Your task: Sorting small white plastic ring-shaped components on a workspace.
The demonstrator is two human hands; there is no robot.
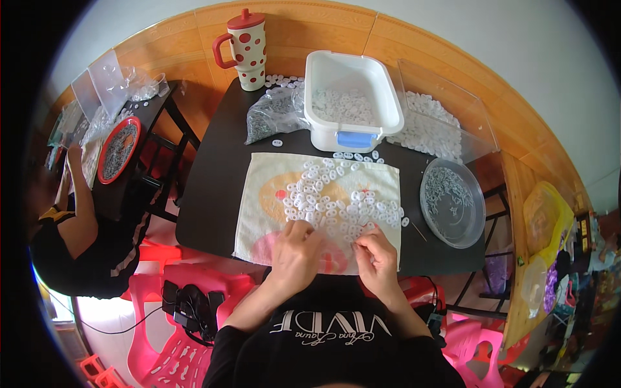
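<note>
Both hands rest on the near edge of the cloth [259, 194]: my left hand [296, 253] curled loosely, my right hand [375, 257] pinching one white ring, the heap of white rings [336, 197] spread just beyond my fingertips for easy picking.

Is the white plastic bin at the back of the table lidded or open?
Open. The white bin shows no lid; its inside is visible from above, with small white rings lying in the bottom, well below the rim.

Cloth [259, 213] lies at the table's [213, 187] near edge, small rings [333, 197] heaped on it; tub [349, 97] behind, mug [249, 48] at the far-left corner, round dish [453, 204] at the right edge.
</note>
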